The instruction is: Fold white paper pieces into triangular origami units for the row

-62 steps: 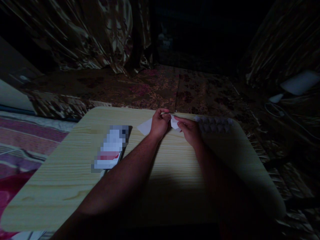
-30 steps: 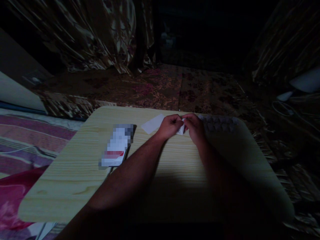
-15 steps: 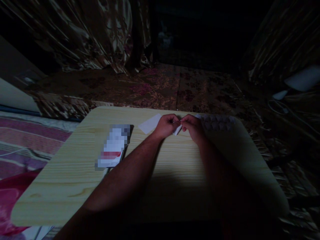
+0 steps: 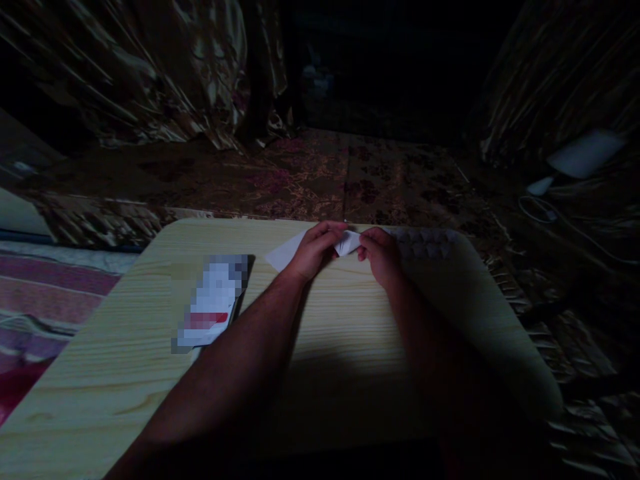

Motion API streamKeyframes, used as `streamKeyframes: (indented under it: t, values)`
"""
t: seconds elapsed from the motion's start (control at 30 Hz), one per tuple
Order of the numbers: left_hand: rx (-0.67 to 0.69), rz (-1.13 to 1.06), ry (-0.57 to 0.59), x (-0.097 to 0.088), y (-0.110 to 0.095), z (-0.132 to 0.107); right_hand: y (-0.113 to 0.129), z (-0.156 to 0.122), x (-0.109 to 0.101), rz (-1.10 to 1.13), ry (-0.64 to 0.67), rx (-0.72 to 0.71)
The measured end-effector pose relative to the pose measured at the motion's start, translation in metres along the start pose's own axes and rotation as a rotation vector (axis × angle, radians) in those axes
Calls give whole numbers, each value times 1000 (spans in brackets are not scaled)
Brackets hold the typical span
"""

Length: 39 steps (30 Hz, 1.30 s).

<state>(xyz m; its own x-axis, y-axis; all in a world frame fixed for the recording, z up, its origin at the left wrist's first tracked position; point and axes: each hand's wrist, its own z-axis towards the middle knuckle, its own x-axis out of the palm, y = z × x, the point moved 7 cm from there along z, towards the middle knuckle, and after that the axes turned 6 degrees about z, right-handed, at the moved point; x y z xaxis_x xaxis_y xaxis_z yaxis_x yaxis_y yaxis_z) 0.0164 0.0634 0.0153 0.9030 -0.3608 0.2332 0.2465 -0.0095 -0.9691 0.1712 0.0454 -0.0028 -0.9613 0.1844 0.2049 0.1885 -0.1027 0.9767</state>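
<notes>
- Creased white paper (image 4: 347, 243), one piece: I log it between the two hands, near the far edge of the pale wooden worktop (image 4: 345, 313); whether it touches the surface, I cannot tell.
- Left hand (image 4: 313, 250): fingers bent together at the paper's left end, apparently pinching it; the underside of the grip is hidden from me.
- Right hand (image 4: 381, 252): fingers drawn together, tips pinching the right corner.
- Handling, my judgement: hold the left end steady, let the right tips do the fine work, line up edges before pressing any crease, and avoid pulling the pinches apart, since thin paper could tear or skew.
- White sheet (image 4: 284, 253): flat, partly behind the left hand; contact unclear.
- Small pointed pieces (image 4: 425, 244), in rows: just beyond the right hand, too dim for me to identify.
</notes>
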Motion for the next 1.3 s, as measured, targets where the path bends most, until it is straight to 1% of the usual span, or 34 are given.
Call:
streamKeyframes:
  t: [0.07, 0.13, 0.27, 0.37, 0.5, 0.63, 0.83, 1.07, 1.3]
  values:
    - [-28, 20, -18, 0, 3, 0, 3, -1, 1, -17, -1, -14]
    - [-46, 40, -65, -3, 7, 1, 6, -3, 2, -47, -1, -33]
    - [-46, 124, -120, -7, 13, 3, 10, -6, 3, -135, 3, -95]
    - [-14, 213, -112, -7, 12, 3, 12, -7, 3, -198, 5, -113]
    - [21, 285, -86, -4, 7, 1, 15, -9, 5, -203, 1, -115]
    - [43, 336, -131, -5, 4, 0, 15, -9, 6, -202, -1, -133]
    - [43, 348, -134, -6, 5, 0, 9, -7, 5, -185, -1, -143]
    - [38, 326, -141, -7, 5, 0, 14, -9, 6, -231, -26, -151]
    - [45, 344, -135, -5, 3, -1, 15, -10, 7, -218, -9, -165]
